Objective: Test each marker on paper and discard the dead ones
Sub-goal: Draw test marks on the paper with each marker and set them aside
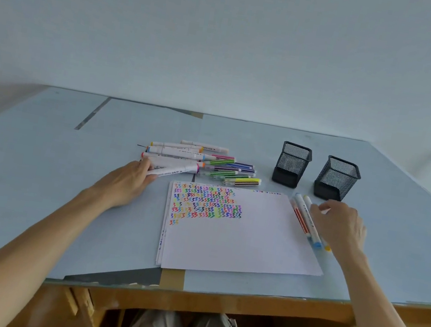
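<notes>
Left hand point(132, 178) lies on the pale blue counter point(33, 190), left of the white paper stack point(238, 238), fingers curled around the end of a fat white marker with a pink cap point(173, 171). That marker sits at the near edge of the loose pile of mixed markers point(203, 161), just beyond the paper's far edge. Paper's top-left corner carries rows of multicoloured squiggles point(206, 201). Right hand point(340, 227) rests just right of the paper, grip loosely spread over three markers lying along the paper's right edge point(304, 221); contact possibly, hard to tell. Two black mesh pen cups point(292, 165) stand beyond the paper's far right corner, side by side, apart.
</notes>
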